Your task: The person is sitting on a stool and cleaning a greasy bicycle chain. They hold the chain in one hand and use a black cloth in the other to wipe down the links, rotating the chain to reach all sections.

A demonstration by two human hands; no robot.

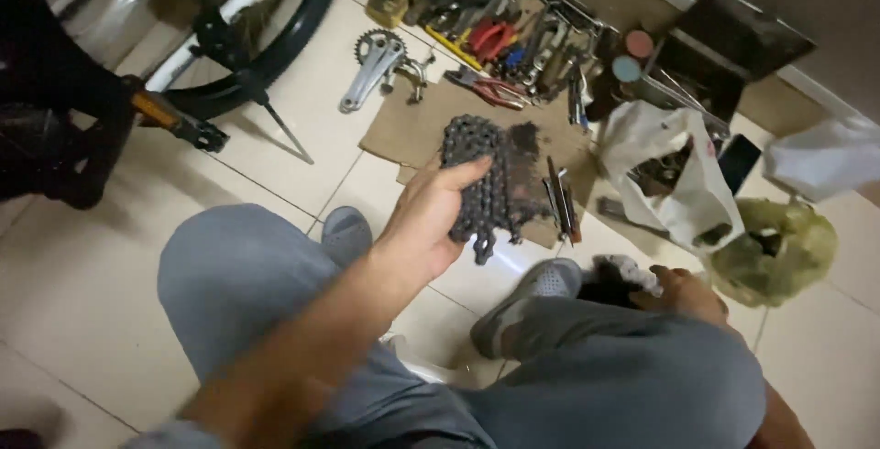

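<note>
The bicycle chain is dark grey, almost black, and lies bunched over brown cardboard stained black at one patch. The floor is cream tile with thin dark joints. The trousers are grey-blue, the shoes grey. One plastic bag is white, another yellow-green. The pliers have red handles.

- A pale tiled floor carries the scene.
- A sheet of brown cardboard lies flat on it.
- Just beside the cardboard: a silver crank arm with chainring.
- Hand tools heaped near the wall.
- A white plastic bag and a yellow-green one alongside.
</note>
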